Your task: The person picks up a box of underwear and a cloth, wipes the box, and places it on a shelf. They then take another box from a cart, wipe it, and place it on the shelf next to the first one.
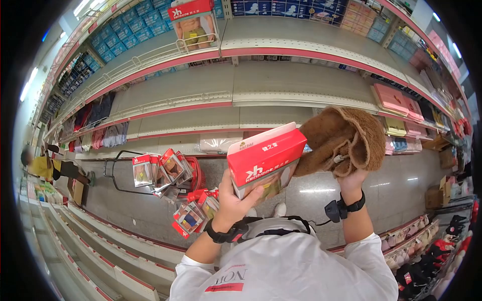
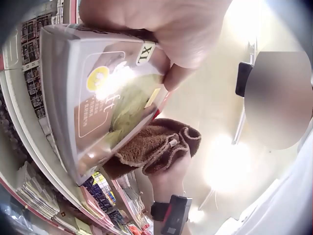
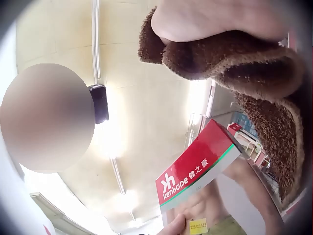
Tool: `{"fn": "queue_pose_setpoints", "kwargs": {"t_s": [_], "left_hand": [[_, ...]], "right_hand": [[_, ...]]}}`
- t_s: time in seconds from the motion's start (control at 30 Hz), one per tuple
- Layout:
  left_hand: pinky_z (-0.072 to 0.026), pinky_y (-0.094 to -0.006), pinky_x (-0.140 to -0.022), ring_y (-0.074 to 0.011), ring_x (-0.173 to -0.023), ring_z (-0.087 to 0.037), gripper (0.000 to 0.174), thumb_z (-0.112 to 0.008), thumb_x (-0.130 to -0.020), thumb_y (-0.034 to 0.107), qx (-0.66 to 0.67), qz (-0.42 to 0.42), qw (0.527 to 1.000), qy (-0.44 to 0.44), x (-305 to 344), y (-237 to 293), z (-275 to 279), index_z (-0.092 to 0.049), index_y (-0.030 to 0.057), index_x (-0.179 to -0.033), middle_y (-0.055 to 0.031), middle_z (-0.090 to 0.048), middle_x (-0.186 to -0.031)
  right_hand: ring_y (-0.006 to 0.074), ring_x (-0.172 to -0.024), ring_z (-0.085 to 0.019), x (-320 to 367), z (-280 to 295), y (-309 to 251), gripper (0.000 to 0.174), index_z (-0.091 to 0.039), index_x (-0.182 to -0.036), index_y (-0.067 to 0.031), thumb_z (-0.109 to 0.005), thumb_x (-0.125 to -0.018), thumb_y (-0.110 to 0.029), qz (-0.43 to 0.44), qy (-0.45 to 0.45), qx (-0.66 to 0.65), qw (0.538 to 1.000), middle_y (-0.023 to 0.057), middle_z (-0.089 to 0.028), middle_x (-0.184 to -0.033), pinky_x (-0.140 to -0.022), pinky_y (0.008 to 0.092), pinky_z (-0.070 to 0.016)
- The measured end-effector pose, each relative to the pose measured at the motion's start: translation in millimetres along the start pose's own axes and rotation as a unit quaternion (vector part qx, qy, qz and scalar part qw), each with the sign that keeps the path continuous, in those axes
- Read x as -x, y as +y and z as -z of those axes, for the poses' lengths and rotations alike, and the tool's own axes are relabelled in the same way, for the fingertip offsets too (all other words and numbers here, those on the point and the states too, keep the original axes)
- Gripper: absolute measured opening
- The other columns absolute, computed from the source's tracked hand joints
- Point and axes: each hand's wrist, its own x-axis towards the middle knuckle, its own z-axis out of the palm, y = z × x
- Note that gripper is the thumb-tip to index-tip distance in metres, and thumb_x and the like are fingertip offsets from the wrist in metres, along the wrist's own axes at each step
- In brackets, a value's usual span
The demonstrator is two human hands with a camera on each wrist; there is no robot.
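Left hand (image 1: 236,200) grips the red-and-white box (image 1: 266,155) from below, raised in front of the shelf (image 1: 296,80). Right hand (image 1: 351,178) clutches a bunched brown cloth (image 1: 344,138) just beside it. Likely best: firm thumb on the box, cloth clear of its edge.

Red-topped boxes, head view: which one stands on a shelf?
The shelf box, upright behind the top wire rail. The left hand grips the held box; the heaped boxes lie by the red basket.

red-white box (image 1: 266,158): held tilted, raised | brown fuzzy cloth (image 1: 344,140): bunched, apparently touching box
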Motion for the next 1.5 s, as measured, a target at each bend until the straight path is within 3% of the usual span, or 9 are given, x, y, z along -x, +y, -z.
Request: {"fn": "queue_pose_setpoints", "kwargs": {"t_s": [0.17, 0.33, 0.43, 0.5, 0.53, 0.67, 0.73, 1.03, 1.5], "left_hand": [[-0.0435, -0.0302, -0.084, -0.0151, -0.093, -0.057, 0.049, -0.074, -0.072, 0.008, 0.048, 0.007, 0.999, -0.009, 2, -10, 4, -0.045, 0.0001, -0.111, -0.0107, -0.060, -0.102], [-0.0446, -0.0307, -0.082, -0.0158, -0.092, -0.058, 0.050, -0.075, -0.071, 0.007, 0.044, 0.007, 0.999, -0.011, 5, -15, 4, -0.046, 0.0001, -0.111, -0.0109, -0.061, -0.102], [-0.0455, -0.0303, -0.080, -0.0175, -0.090, -0.059, 0.049, -0.075, -0.070, 0.006, 0.019, -0.020, 0.999, -0.029, 0, -10, 4, -0.049, 0.0013, -0.111, -0.0112, -0.061, -0.102], [-0.0464, -0.0311, -0.078, -0.0219, -0.089, -0.061, 0.049, -0.075, -0.067, 0.006, -0.061, -0.064, 0.992, -0.089, -8, -1, 3, -0.053, 0.0030, -0.111, -0.0120, -0.062, -0.103], [-0.0476, -0.0341, -0.077, -0.0285, -0.089, -0.062, 0.047, -0.075, -0.064, 0.008, -0.083, -0.090, 0.987, -0.107, -10, -5, 3, -0.057, 0.0038, -0.108, -0.0136, -0.063, -0.101], [-0.0482, -0.0379, -0.076, -0.0328, -0.086, -0.061, 0.044, -0.073, -0.061, 0.012, -0.156, -0.089, 0.970, -0.163, -13, -4, 2, -0.060, 0.0025, -0.102, -0.0151, -0.064, -0.095], [-0.0482, -0.0378, -0.075, -0.0329, -0.085, -0.061, 0.043, -0.073, -0.061, 0.013, -0.129, -0.053, 0.974, -0.180, -11, -5, 1, -0.060, 0.0020, -0.100, -0.0153, -0.063, -0.094], [-0.0480, -0.0352, -0.064, -0.0294, -0.074, -0.060, 0.037, -0.074, -0.058, 0.014, -0.169, -0.092, 0.956, -0.223, -5, -4, 8, -0.063, 0.0030, -0.091, -0.0110, -0.060, -0.083], [-0.0485, -0.0334, -0.064, -0.0250, -0.072, -0.061, 0.040, -0.077, -0.059, 0.013, -0.138, -0.161, 0.950, -0.228, -7, -4, 11, -0.065, 0.0019, -0.096, -0.0095, -0.062, -0.083]], "right_hand": [[0.0252, -0.105, -0.054, 8, 28, 6, 0.055, -0.042, -0.127, -0.0060, -0.041, -0.090, -0.046, 0.013, 0.009, 0.060, 0.998, 0.0109, -0.049, -0.122, -0.082, 0.0400, -0.0502], [0.0253, -0.109, -0.052, 13, 14, -15, 0.053, -0.035, -0.132, -0.0067, -0.041, -0.092, -0.041, -0.064, -0.100, -0.245, 0.962, 0.0134, -0.047, -0.125, -0.083, 0.0407, -0.0514], [0.0255, -0.111, -0.051, 15, 14, -8, 0.053, -0.032, -0.134, -0.0083, -0.040, -0.093, -0.041, 0.017, -0.029, 0.108, 0.994, 0.0143, -0.046, -0.126, -0.089, 0.0399, -0.0491], [0.0273, -0.119, -0.045, 9, 5, -8, 0.074, -0.030, -0.130, -0.0105, -0.075, -0.072, -0.017, 0.145, 0.018, 0.145, 0.979, 0.0142, -0.034, -0.137, -0.097, 0.0433, -0.0413], [0.0273, -0.119, -0.045, 4, -1, -10, 0.074, -0.030, -0.130, -0.0105, -0.075, -0.072, -0.017, 0.148, 0.025, 0.144, 0.978, 0.0142, -0.034, -0.137, -0.097, 0.0433, -0.0413], [0.0309, -0.106, -0.055, -18, -51, -37, 0.044, -0.041, -0.118, -0.0094, -0.064, -0.081, -0.017, 0.261, -0.357, 0.119, 0.889, 0.0154, -0.054, -0.119, -0.092, 0.0444, -0.0421], [0.0321, -0.099, -0.058, -10, -75, -46, 0.041, -0.050, -0.111, -0.0106, -0.065, -0.074, -0.017, 0.321, -0.406, 0.263, 0.814, 0.0120, -0.060, -0.110, -0.086, 0.0440, -0.0440], [0.0218, -0.062, -0.056, -6, -63, -29, 0.035, -0.060, -0.099, -0.0074, -0.063, -0.066, -0.018, 0.384, -0.353, 0.337, 0.784, 0.0060, -0.061, -0.080, -0.056, 0.0320, -0.0445], [0.0221, -0.061, -0.058, -19, -35, -30, 0.029, -0.056, -0.091, -0.0062, -0.066, -0.065, -0.014, 0.411, -0.360, 0.307, 0.779, 0.0066, -0.061, -0.077, -0.053, 0.0319, -0.0448]]}}
